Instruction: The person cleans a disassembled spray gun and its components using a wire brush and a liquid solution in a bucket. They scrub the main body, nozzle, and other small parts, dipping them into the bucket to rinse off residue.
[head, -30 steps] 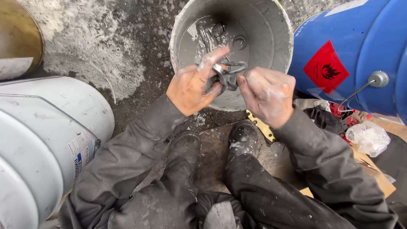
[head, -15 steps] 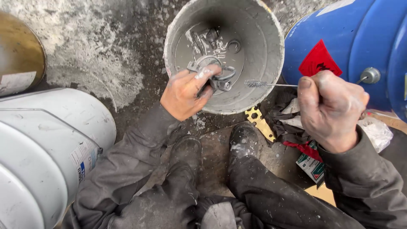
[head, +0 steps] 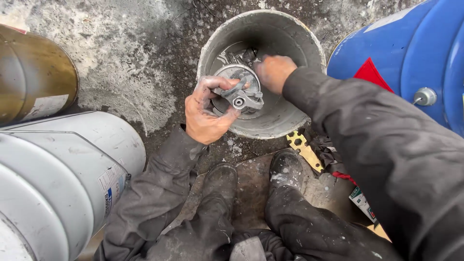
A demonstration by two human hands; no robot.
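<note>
The left hand (head: 205,113) grips a grey metal part (head: 240,96) over the bucket (head: 299,121); it looks stiff, heavy and greasy (best held by its outer arms). The right hand (head: 274,72) reaches into the bucket, its grasp hidden.

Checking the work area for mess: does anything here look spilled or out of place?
Pale powdery residue is spread over the dark ground left of the grey bucket, like a spill. A yellow flat tool lies loose beside the boots. Both hands look grimy.
</note>
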